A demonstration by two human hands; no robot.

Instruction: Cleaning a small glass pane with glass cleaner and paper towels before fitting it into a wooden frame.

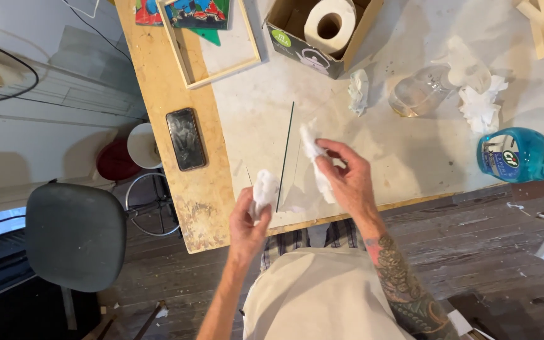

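- Nearest, the person's apron [316,296] fills the lower middle, with checked cloth showing just above it at the table edge.
- Left hand [250,217] rises from below, fingers closed around a crumpled white wad [264,189], held at the table's near edge.
- Right hand [344,179], on a tattooed forearm, pinches a second white tissue [313,154] between thumb and fingertips; the tissue hangs long and twisted.
- Between the two hands stands a thin glass pane [286,151], seen edge-on as a dark line running away from the person; the left wad is just beside its near end, the right tissue just beside its other face. Whether either touches the glass I cannot tell.
- Table [253,113] has a pale, stained top and a bare wooden strip along its left side.
- On that strip lies a dark phone [186,138], screen up.
- Right of the hands, a blue spray bottle [517,154] lies on its side, with a white, blue and green label facing up.
- Farther back, a clear bottle [420,94] lies on its side next to crumpled tissue [481,107]; another wad [359,91] sits left of it.
- At the far edge, an open cardboard box [297,41] with a green round sticker holds a paper roll [330,24].
- Far left, a wooden frame [212,69] lies flat, a colourful picture [184,12] beyond it.
- Off the table, a grey chair [73,233] stands on the left.
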